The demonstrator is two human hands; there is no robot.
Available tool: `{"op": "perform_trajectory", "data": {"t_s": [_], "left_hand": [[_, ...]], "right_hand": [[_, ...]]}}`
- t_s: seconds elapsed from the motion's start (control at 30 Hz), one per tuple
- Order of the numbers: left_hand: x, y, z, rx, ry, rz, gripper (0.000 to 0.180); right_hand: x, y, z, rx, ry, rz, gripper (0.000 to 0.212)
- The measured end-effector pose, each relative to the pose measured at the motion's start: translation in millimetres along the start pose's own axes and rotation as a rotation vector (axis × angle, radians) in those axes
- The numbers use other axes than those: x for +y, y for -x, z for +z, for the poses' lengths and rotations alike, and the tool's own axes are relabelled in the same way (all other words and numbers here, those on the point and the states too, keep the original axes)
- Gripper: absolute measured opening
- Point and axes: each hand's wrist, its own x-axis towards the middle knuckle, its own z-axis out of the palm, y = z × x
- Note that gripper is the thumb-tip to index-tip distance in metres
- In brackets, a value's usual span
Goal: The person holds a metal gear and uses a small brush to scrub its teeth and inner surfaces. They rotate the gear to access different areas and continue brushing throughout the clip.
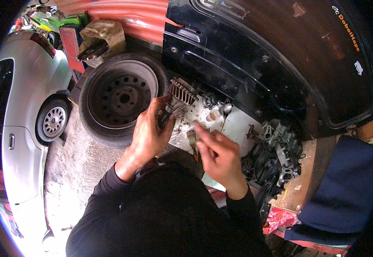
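Finned metal part (177, 107), that's the piece in play, and it's in the left hand, just above the middle of the view! Biggest first: a silver car (26, 94) fills the left side, and across the top right stands a broad black vehicle door (238, 64). In between, a tyred steel wheel (124, 98) lies flat, dished side up, just beyond the left hand. Over at the far right, a dark blue cloth (340, 188) drapes down, with a jumble of metal engine parts (280, 150) nearer in and a white board (238, 128) beside it.

Now the hands! The left hand (150, 128) is closed around the part, which pokes out to the upper right of that grip; its long axis is hard to call with the fingers covering so much. The left is clearly the nearer hand. The right hand (220, 158) sits apart, to the lower right, blurred, index finger pointing at the part; whether it pinches anything, I can't tell. By its fingertips, a narrow greenish strip (192, 139), and just beyond, a little pale cup (212, 116)
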Motion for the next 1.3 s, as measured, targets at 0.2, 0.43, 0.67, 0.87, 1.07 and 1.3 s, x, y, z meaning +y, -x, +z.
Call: {"op": "perform_trajectory", "data": {"t_s": [0.2,0.43,0.67,0.87,1.07,1.3], "left_hand": [[5,1,-2,0.003,-0.013,-0.011,0.043],[5,1,-3,0.028,0.000,0.001,0.044],[3,2,-1,0.036,0.065,-0.077,0.045],[-10,3,3,0.006,0.077,0.017,0.041],[-15,19,10,0.156,0.709,-0.164,0.043],[-28,34,16,-0.148,0.667,-0.414,0.034]], "right_hand": [[3,-4,10,-0.118,0.015,0.044,0.046],[10,-9,4,0.000,0.012,0.088,0.045],[13,-9,-12,0.287,-0.072,0.034,0.051],[14,12,0,-0.057,-0.102,0.016,0.047],[35,29,-7,0.240,-0.272,0.173,0.041],[32,30,14,0.137,-0.382,0.234,0.042]]}}
